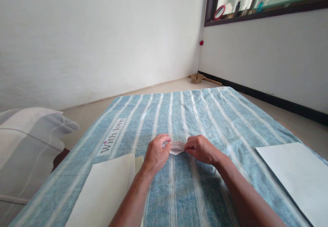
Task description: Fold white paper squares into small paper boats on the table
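A small piece of folded white paper (177, 148) is stretched between my two hands, just above the striped blue tablecloth (164, 114). My left hand (157, 151) pinches its left end between thumb and fingers. At the right end my right hand (201, 148) grips the paper, fingers curled closed. The paper has a pointed lower edge and shows creases. Its ends are hidden by my fingers.
White paper sheets (105, 189) lie by my left forearm, and another white sheet (294, 175) lies at the right edge. A cloth-covered seat (33, 145) stands left of the table. A small cardboard box (196, 78) is on the floor near the corner.
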### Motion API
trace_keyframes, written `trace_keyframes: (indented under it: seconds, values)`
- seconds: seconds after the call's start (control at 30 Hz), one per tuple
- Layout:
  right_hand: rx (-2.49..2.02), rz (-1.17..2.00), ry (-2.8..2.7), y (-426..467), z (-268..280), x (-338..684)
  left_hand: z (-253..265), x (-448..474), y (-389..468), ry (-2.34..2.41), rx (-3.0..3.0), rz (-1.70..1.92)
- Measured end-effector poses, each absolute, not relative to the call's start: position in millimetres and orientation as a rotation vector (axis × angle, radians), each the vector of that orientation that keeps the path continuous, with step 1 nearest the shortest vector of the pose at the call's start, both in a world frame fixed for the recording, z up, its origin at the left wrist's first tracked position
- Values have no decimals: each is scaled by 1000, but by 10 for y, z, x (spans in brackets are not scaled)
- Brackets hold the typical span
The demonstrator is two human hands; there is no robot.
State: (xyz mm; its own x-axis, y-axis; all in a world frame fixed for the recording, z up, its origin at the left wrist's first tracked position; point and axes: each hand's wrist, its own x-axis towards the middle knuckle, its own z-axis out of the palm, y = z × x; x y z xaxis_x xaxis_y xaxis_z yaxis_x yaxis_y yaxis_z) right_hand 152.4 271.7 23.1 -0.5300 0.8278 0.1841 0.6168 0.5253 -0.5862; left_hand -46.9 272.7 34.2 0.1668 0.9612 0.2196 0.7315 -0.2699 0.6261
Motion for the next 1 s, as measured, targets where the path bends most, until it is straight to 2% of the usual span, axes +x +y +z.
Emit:
trace_keyframes:
  seconds: [0.2, 0.57, 1.0]
  values:
    - [-1151, 649, -2338, 2723, 239, 1523, 489, -533, 2841, 1648, 1994, 619]
    - [-1137, 658, -2338, 2728, 245, 1535, 622, -357, 3318, 1314, 2098, 30]
    - [-1260, 551, -2376, 2658, 320, 1419, 597, -272, 3321, 1224, 2335, -112]
